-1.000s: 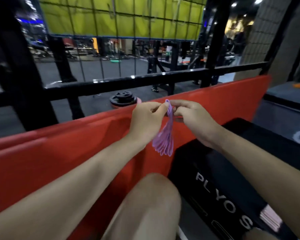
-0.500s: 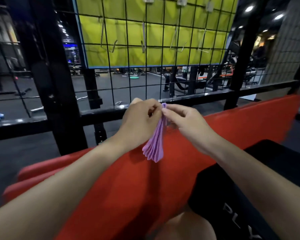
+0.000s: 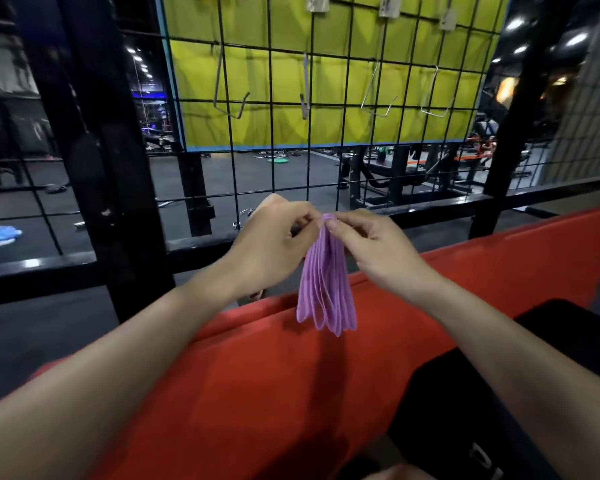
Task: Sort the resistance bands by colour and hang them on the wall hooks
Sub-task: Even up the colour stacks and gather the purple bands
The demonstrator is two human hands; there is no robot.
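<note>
Both hands, left hand [image 3: 274, 251] and right hand [image 3: 371, 251], pinch the purple bands [image 3: 326, 289] at the top, so we keep the loops together. We judge they go next on a hook [image 3: 303, 88].

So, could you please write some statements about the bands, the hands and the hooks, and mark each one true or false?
1. Both hands, left and right, pinch the top of the purple bands. True.
2. The bands are green. False: they are purple.
3. The bands already hang on a hook. False: they hang from the fingers, below the hooks.
4. The hooks sit on a wire grid in front of a yellow panel. True.
5. The mat under the bands is blue. False: it is red.
</note>
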